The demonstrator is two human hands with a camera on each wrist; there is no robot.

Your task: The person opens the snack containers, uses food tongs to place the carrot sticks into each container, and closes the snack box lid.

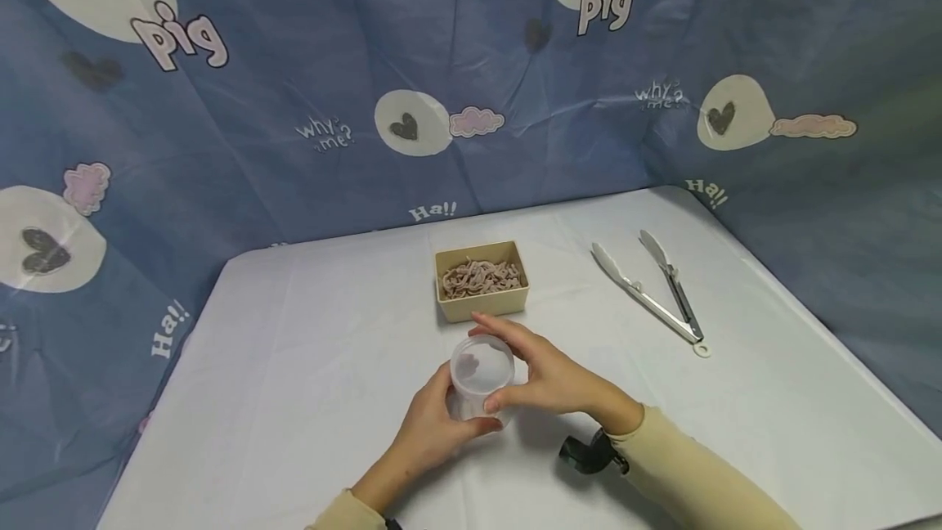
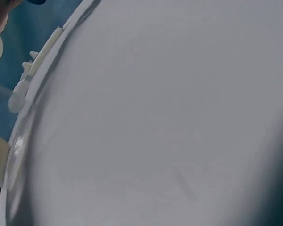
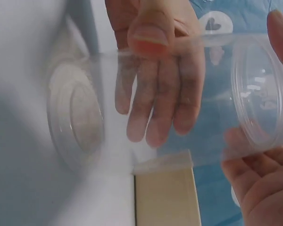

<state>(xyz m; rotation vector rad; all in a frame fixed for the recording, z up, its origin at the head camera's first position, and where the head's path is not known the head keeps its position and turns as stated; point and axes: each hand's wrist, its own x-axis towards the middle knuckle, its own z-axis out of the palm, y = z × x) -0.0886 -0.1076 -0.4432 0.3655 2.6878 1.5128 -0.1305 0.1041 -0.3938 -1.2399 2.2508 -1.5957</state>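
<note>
A clear plastic jar (image 3: 212, 117) stands upright on the white table in the head view, with a round translucent lid (image 1: 482, 365) on top. My left hand (image 1: 437, 419) grips the jar's body from the left, thumb across its near side. In the right wrist view, the left hand's fingers show through the clear wall. My right hand (image 1: 550, 376) holds the lid's rim between thumb and fingers from the right. Just beyond the jar is a beige rectangular box (image 1: 482, 304) holding a pile of brownish strands (image 1: 480, 278).
Metal tongs (image 1: 648, 297) lie spread on the right side of the table, a pale ring at their near end. A blue patterned cloth (image 1: 331, 39) hangs behind and beside the white table (image 1: 316, 350). A black wrist device (image 1: 589, 455) sits at the right sleeve.
</note>
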